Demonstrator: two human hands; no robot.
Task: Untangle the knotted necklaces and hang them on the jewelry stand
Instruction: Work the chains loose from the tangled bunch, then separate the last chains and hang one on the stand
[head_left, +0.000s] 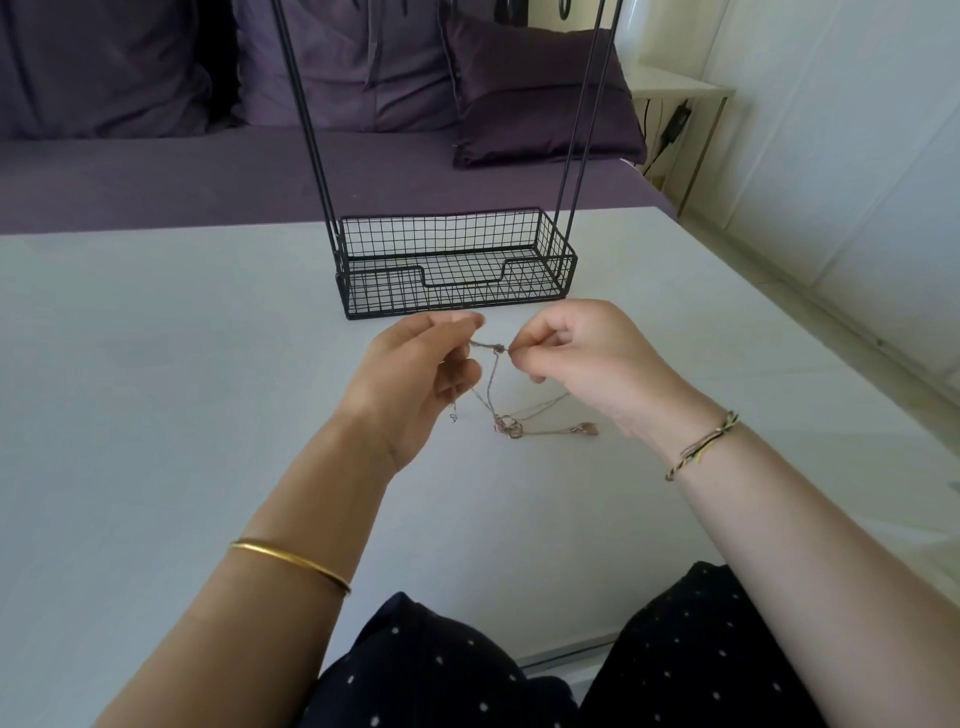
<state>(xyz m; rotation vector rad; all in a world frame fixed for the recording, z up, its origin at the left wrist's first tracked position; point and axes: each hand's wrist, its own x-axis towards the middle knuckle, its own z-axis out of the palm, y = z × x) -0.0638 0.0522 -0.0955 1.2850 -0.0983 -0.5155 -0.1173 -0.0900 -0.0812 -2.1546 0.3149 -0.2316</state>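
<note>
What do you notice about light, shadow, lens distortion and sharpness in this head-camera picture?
Head view: soft daylight, the right hand lit brighter than the left hand, faint shadows on the table. Head view: the wide lens makes the rods of the jewelry stand splay outward towards the top. Head view: the necklaces look thin and slightly soft, their knot hard to resolve.

Left hand (415, 374), right hand (576, 358): pinch grips.

1 L hand (410, 374), 1 R hand (587, 358), 1 stand (441, 217), 1 necklace tangle (506, 426).
</note>
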